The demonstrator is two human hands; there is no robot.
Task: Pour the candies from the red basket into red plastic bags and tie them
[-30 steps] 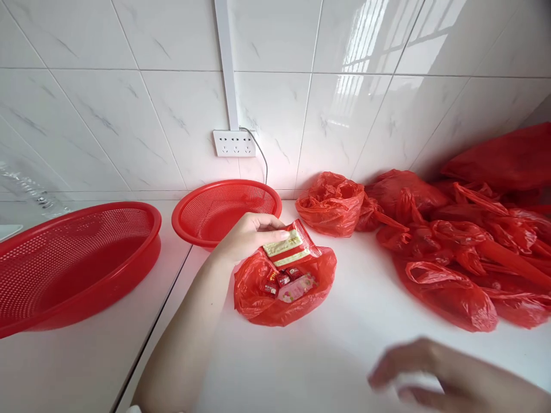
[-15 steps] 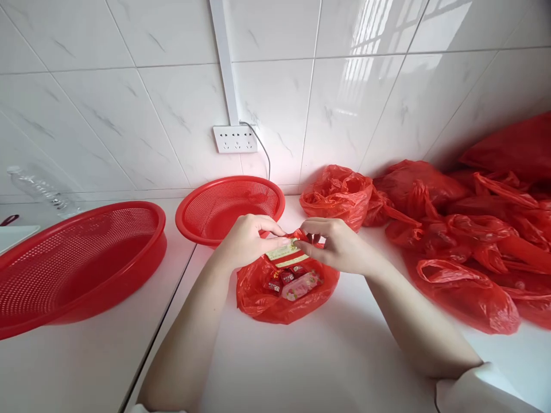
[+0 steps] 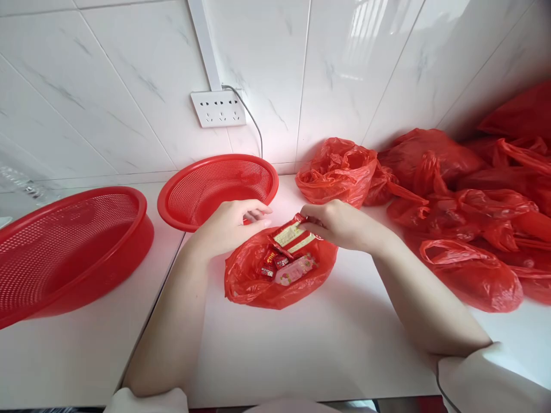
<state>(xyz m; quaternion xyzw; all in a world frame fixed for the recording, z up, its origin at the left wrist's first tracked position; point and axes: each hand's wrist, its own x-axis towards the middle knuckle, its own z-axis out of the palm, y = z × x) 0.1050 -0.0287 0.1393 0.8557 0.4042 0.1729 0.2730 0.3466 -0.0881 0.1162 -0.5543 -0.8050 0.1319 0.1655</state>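
My right hand [image 3: 333,225] pinches the upper right corner of a red snack packet [image 3: 289,236] with a pale yellow printed panel. The packet hangs tilted over the far side of an opened red plastic bag [image 3: 253,292] on the white table. Inside the bag lie a pink packet [image 3: 296,269] and several small red wrapped pieces [image 3: 273,265]. My left hand [image 3: 235,226] hovers at the bag's upper left edge, apart from the packet, its fingers loosely curved and holding nothing.
Two red perforated baskets stand to the left, a near one [image 3: 81,252] and a farther one [image 3: 217,192] by the wall. A red bag [image 3: 338,172] sits behind my right hand. Several red bags [image 3: 469,229] pile up at the right. A power socket [image 3: 218,109] is on the tiled wall.
My left hand has let go of the red snack packet and moved left. My right hand still holds it, now tilted. The camera view has shifted slightly.
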